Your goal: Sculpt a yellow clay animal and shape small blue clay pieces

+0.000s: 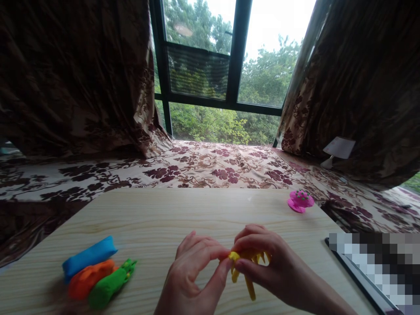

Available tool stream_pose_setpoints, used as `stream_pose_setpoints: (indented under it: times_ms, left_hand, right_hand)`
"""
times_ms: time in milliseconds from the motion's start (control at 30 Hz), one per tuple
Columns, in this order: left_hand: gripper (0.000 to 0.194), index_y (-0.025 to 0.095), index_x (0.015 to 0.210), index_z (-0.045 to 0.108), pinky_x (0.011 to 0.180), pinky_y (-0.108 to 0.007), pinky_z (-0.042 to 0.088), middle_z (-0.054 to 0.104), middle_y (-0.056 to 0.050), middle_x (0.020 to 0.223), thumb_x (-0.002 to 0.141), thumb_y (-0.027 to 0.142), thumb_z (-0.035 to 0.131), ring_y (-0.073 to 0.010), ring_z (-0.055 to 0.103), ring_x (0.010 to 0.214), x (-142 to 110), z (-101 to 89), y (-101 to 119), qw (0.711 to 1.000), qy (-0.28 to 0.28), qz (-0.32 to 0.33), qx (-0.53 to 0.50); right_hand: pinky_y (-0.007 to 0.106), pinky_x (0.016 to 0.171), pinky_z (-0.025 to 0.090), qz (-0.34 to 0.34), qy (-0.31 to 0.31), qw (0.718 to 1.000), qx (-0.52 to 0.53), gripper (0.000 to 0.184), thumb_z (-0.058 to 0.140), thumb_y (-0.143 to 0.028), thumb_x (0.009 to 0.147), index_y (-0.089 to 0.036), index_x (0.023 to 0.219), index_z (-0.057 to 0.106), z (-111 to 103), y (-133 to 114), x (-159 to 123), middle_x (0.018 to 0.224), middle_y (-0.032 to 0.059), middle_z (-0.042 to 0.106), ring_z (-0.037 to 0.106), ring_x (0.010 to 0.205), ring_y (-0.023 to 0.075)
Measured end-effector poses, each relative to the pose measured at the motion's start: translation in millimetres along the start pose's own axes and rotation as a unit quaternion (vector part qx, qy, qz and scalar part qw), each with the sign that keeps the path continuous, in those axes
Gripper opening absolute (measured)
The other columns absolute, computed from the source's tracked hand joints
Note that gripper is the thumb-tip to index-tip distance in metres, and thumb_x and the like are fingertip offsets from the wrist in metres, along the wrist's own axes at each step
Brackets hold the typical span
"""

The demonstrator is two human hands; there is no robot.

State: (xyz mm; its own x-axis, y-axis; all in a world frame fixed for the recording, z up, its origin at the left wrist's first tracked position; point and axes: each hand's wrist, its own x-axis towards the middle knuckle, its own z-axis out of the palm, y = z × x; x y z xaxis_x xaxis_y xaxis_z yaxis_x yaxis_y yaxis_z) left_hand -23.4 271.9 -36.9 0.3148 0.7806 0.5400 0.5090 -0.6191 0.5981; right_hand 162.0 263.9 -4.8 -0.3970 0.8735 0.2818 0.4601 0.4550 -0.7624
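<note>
A small yellow modelling-clay figure (250, 286) is held between my two hands just above the wooden table. It has a rounded end, leg-like strips hanging down and a row of small spikes. My left hand (200, 271) pinches the rounded end between thumb and fingertips. From the other side, my right hand (269, 258) grips the body, its fingers curled over the top and hiding part of it. On the table to the left lie a blue clay block (88, 258), an orange clay lump (90, 279) and a green clay piece (106, 291) with small yellow bits at one end.
A pink clay mushroom-like shape (301, 201) with green dots stands at the table's far right corner. A dark-edged flat device (352, 275), partly pixelated, lies at the right edge. Beyond the table (183, 208) are a floral cloth (223, 168), a white lamp (339, 147), curtains and a window.
</note>
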Motion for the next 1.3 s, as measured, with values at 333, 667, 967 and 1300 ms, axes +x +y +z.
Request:
stream_pose_setpoints:
  times_ms: [333, 667, 967, 1300]
  left_hand:
    - [0.011, 0.026, 0.088, 0.064, 0.078, -0.031, 0.051, 0.067, 0.002, 0.084, 0.078, 0.023, 0.060, -0.0166, 0.062, 0.085, 1, -1.4, 8, 0.997, 0.023, -0.035, -0.064]
    - [0.018, 0.026, 0.091, 0.065, 0.078, -0.028, 0.052, 0.065, -0.001, 0.089, 0.075, 0.019, 0.062, -0.0161, 0.061, 0.087, 2, -9.4, 15, 0.992, 0.049, -0.038, -0.113]
    - [0.010, 0.024, 0.081, 0.063, 0.092, -0.037, 0.044, 0.064, 0.000, 0.080, 0.078, 0.016, 0.059, -0.0170, 0.057, 0.088, 2, -13.9, 14, 0.998, -0.002, 0.006, -0.069]
    - [0.022, 0.029, 0.097, 0.066, 0.081, -0.032, 0.051, 0.063, -0.002, 0.090, 0.077, 0.022, 0.061, -0.0179, 0.059, 0.090, 2, -14.7, 13, 0.993, 0.007, -0.036, -0.116]
  right_hand:
    - [0.030, 0.076, 0.043, 0.002, 0.004, 1.000, 0.024, 0.010, 0.061, -0.025, 0.083, -0.017, 0.087, 0.065, -1, 4, 1, 0.085, 0.0033, 0.062, 0.057, 0.081, 0.0152]
    - [0.029, 0.065, 0.048, 0.046, -0.030, 0.989, 0.140, 0.021, 0.057, -0.032, 0.086, -0.014, 0.090, 0.066, -4, -2, 0, 0.087, 0.0067, 0.061, 0.059, 0.077, 0.0167]
    - [0.027, 0.066, 0.047, 0.041, -0.056, 0.989, 0.132, 0.016, 0.060, -0.030, 0.084, -0.016, 0.088, 0.067, -2, -2, -1, 0.084, 0.0048, 0.059, 0.056, 0.076, 0.0154]
    - [0.028, 0.066, 0.048, 0.044, -0.052, 0.989, 0.128, 0.019, 0.058, -0.031, 0.085, -0.015, 0.091, 0.067, -1, -1, -1, 0.087, 0.0064, 0.061, 0.058, 0.078, 0.0165]
